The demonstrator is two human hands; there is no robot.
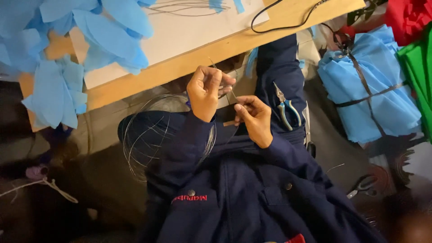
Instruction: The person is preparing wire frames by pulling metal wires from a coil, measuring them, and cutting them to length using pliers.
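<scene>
- The left hand (204,92) was raised in front of the chest, fingers curled in and thumb pressed toward the fingertips, pinching a thin wire (224,81).
- The right hand (254,118) sat just beside and slightly lower than the left, knuckles up, fingers closed around the same wire near its lower part.
- The two hands were close together, almost touching at the fingertips, both sleeves dark blue.
- The wire looked very fine, grey and stiff; a short end stuck up past the left hand toward the edge of the wooden board (189,63).
- A coil of wire (148,135) hung in loose loops around the left forearm, just below the board.
- Blue-handled pliers (285,108) lay on the person's lap, just to the right of the right hand.
- Scissors (362,184) lay on the dark floor, well apart from the hands.
- On the board lay a white sheet (189,27) with cut blue paper pieces (108,31) heaped over its left part.
- A bundle of blue paper (373,90), tied with dark straps, rested to the right, with green sheets (418,63) beside it.
- No open container showed in the view.
</scene>
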